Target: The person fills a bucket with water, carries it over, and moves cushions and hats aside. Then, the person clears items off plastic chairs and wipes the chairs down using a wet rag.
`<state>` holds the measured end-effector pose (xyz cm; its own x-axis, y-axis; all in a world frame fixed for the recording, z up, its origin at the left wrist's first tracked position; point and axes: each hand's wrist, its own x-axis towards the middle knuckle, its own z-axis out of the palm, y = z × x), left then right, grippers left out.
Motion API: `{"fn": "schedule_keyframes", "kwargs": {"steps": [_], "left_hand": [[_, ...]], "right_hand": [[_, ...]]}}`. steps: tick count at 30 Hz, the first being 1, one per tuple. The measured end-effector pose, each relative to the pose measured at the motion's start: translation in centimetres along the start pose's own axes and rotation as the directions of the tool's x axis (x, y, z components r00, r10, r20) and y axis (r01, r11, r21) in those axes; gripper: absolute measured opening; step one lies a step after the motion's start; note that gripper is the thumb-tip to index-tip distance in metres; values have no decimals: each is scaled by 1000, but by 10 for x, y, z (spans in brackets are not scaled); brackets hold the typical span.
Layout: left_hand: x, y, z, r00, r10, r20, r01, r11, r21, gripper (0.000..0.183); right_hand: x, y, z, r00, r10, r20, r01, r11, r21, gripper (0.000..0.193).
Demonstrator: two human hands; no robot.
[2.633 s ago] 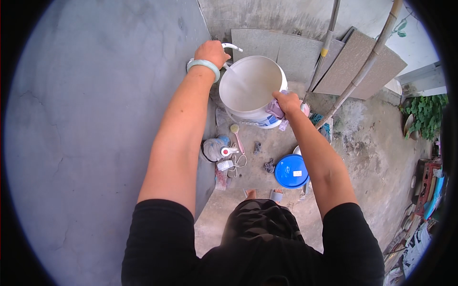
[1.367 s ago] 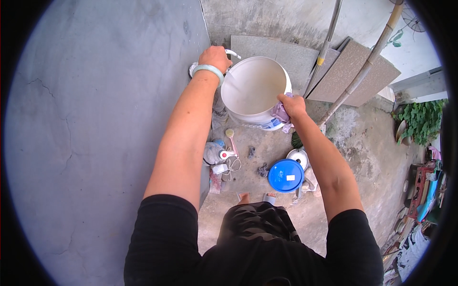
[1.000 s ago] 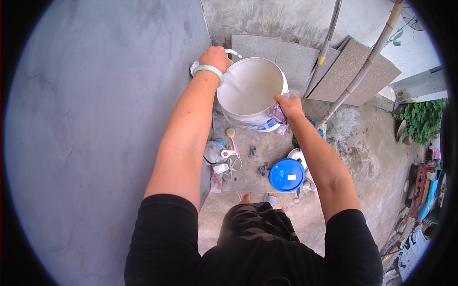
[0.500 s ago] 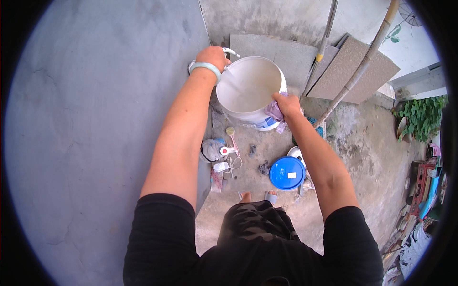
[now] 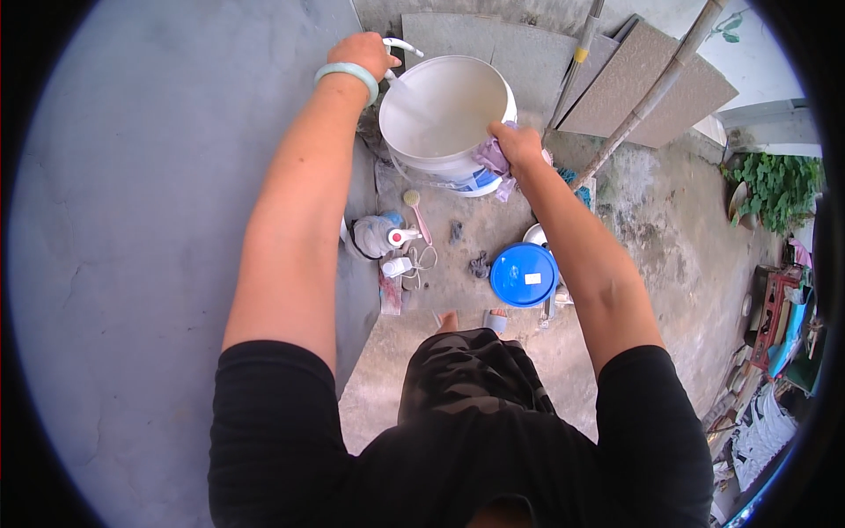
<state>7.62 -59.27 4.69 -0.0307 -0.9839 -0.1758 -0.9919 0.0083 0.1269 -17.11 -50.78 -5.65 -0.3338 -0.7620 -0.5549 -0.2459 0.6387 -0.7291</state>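
A large white bucket [image 5: 400,132] stands at the far centre, tilted slightly toward me, with its mouth facing up. My left hand [image 5: 363,57] is closed around a white tap-like fitting [image 5: 405,46] beside the blue-grey wall. From its short white spout, a pale stream runs into the bucket. A pale green bangle circles my left wrist. My right hand [image 5: 519,145] grips a crumpled purple cloth [image 5: 493,157] against the bucket's right rim. The fingertips of both hands are partly hidden.
Nearer me lie a pink-handled brush [image 5: 418,216], a white-topped bottle [image 5: 374,238], a white corded device [image 5: 398,267] and a blue lid [image 5: 525,275]. Boards [image 5: 651,84] and a bamboo pole [image 5: 656,106] lean at the back right. The wall [image 5: 167,220] borders the left.
The whole scene sits higher in the picture as the view shifts. Both hands keep their places at the fitting and the bucket rim, and the stream still runs.
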Motion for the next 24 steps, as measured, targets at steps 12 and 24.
{"fn": "schedule_keyframes", "kwargs": {"steps": [12,24], "left_hand": [[-8,8,-5,1000,-2,1,2,1000,-17,37],[-3,2,-2,1000,-5,-22,4,999,-52,36]], "right_hand": [[19,19,9,998,60,37,-64,992,105,48],[9,11,10,995,53,90,-68,981,184,39]]}}
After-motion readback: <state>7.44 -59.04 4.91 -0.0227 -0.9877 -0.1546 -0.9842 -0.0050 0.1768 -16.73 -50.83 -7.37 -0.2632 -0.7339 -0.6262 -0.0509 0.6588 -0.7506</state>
